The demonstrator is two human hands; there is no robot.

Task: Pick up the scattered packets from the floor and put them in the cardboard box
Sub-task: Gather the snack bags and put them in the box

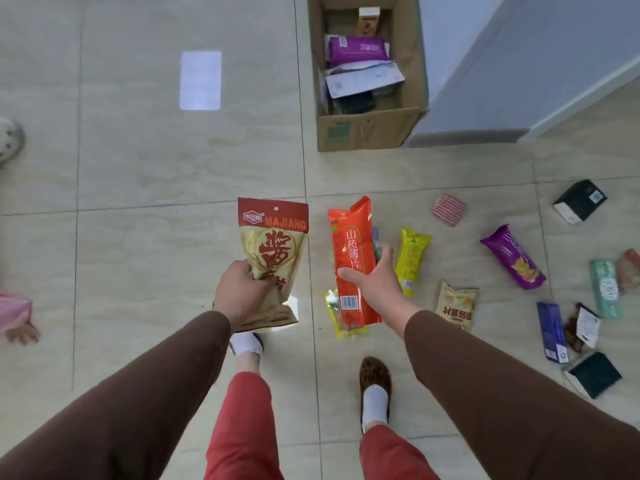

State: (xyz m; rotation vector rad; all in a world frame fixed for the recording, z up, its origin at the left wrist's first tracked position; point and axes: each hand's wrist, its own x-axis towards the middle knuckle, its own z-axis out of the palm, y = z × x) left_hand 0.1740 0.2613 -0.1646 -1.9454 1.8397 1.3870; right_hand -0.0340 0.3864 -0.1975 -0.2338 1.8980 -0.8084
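The left hand point(242, 292) is closed around the lower part of a tan and red packet point(273, 258), which it holds upright above the floor point(138, 168). The right hand point(375, 282) grips an orange packet point(351, 265) about its middle, thumb across the front and fingers wrapped behind; a yellow-edged packet appears to be held behind it, though the overlap makes this uncertain. Both arms wear brown sleeves.

The cardboard box point(367, 129) stands open on the floor ahead of the hands and somewhat to the right, beside a pale wall corner point(485, 81). It already contains a purple packet point(356, 48) and several others (white and dark ones beneath).

Still lying on the floor to the right: a yellow packet point(410, 259), a beige packet point(455, 304), a long purple packet point(514, 258), a striped pink packet point(449, 210), a dark box point(580, 200), a mint packet point(604, 288), a blue packet point(552, 332) and a dark green packet point(594, 374). None touches the cardboard box.
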